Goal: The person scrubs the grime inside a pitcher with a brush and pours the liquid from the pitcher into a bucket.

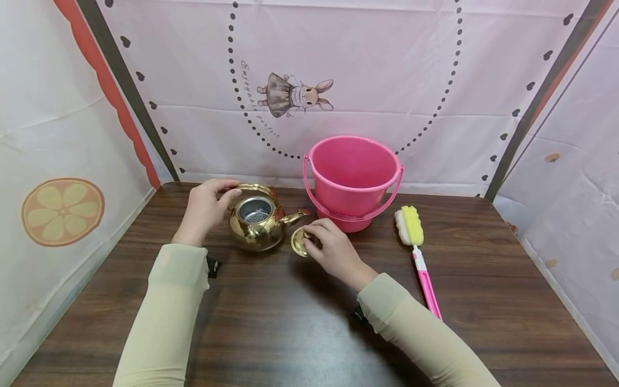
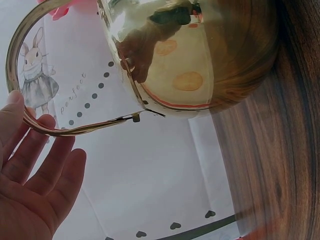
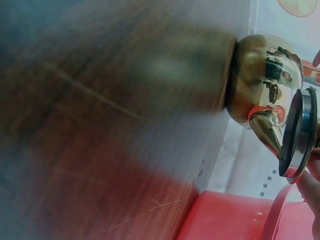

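Observation:
A shiny gold teapot [image 1: 257, 237] stands on the table, its top uncovered and a metal strainer [image 1: 254, 216] showing inside. My left hand [image 1: 204, 210] pinches the teapot's arched handle [image 2: 82, 131] between thumb and fingers. Just right of the spout, my right hand [image 1: 337, 251] holds the round gold lid [image 1: 298, 243] by its knob. In the right wrist view the lid [image 3: 298, 132] is tipped on edge, above the tabletop, and its dark rim overlaps the spout tip.
A pink bucket [image 1: 349, 207] with its handle lowered stands behind my right hand. On the right lies a sponge brush [image 1: 411, 228] with a pink and white handle. Patterned cloth [image 1: 387, 70] hangs along the back and sides of the brown wooden table [image 1: 271, 333].

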Available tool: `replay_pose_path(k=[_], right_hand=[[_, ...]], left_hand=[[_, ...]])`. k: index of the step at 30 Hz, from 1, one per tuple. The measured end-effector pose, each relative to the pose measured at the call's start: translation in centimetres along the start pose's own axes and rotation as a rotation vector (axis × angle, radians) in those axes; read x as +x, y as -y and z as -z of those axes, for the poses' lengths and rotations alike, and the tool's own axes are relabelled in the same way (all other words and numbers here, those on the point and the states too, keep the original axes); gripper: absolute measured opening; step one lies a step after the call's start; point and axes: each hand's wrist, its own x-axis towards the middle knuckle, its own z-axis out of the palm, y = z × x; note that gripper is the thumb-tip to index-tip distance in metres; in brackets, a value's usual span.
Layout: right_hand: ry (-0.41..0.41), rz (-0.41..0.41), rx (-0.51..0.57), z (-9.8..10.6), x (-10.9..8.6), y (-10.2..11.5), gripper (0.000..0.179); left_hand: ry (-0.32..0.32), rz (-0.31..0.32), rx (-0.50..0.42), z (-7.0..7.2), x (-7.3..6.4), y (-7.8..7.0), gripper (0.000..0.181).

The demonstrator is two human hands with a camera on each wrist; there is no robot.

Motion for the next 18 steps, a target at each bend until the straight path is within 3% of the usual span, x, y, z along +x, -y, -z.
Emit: replay_pose_path(k=[18], right_hand=[[-0.004,-0.028,-0.005,0.16,-0.72,-0.69,0.022]], left_hand=[[0.007,0.006,0.003,0.02,0.10,0.05,0.030]])
